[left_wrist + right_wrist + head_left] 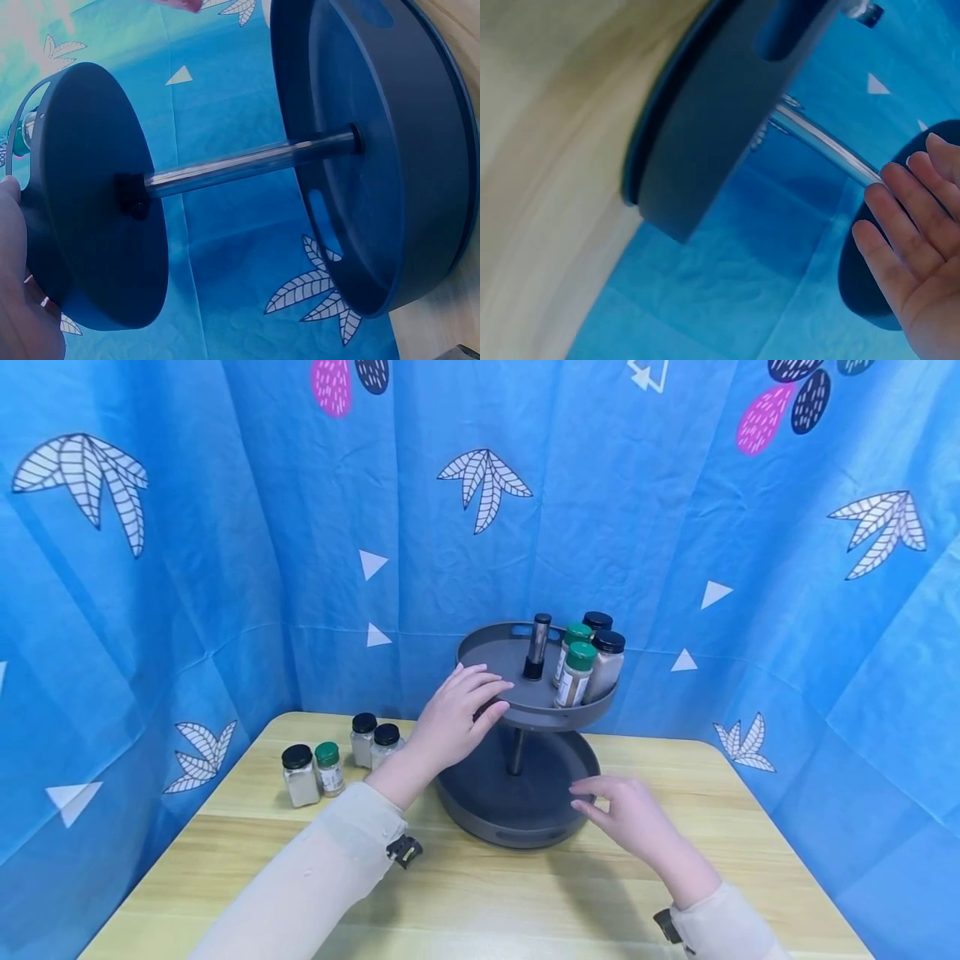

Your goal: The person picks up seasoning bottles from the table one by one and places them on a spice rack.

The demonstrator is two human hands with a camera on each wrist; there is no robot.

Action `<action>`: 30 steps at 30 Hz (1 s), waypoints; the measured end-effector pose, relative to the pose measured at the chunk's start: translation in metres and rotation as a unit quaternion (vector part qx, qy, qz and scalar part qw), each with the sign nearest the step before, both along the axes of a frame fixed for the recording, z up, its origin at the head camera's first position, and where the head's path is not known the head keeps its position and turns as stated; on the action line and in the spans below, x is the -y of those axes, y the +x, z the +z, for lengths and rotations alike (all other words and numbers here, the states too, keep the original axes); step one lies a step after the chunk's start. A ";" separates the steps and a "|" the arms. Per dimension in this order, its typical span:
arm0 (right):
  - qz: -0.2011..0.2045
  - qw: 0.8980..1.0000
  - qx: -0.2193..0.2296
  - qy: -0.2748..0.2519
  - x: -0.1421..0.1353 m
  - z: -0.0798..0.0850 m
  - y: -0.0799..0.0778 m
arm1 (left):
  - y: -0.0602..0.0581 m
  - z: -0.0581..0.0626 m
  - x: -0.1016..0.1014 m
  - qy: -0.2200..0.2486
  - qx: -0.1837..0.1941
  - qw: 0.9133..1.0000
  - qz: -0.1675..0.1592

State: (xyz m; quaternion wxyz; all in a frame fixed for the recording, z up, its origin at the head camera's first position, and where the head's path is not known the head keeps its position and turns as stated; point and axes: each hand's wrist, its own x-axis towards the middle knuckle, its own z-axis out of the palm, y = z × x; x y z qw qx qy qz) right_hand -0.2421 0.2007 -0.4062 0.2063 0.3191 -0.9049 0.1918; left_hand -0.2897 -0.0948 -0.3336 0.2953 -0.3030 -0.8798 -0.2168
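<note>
A two-tier dark grey turntable stands on the wooden table, its upper tray carried on a metal post. My left hand touches the upper tray's left rim, fingers reaching over the edge. Relaxed and holding nothing, my right hand hovers by the lower tray's right side; its palm and spread fingers show in the right wrist view. On the upper tray's right side are green-capped spice jars and black-capped jars, standing beside the upright handle.
Left of the turntable, several jars stand on the table: a black-capped jar, a green-capped jar and two more black-capped ones, one partly hidden by my left arm. A blue patterned curtain surrounds the table's back and sides.
</note>
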 end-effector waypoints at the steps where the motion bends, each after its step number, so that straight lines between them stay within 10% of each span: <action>1: 0.000 1.000 0.003 0.002 0.000 -0.002 0.000 | 0.000 0.000 0.000 0.000 0.001 1.000 0.000; 30: 0.012 0.997 0.071 0.041 -0.001 -0.040 -0.015 | -0.001 0.000 0.000 0.005 -0.005 1.000 -0.006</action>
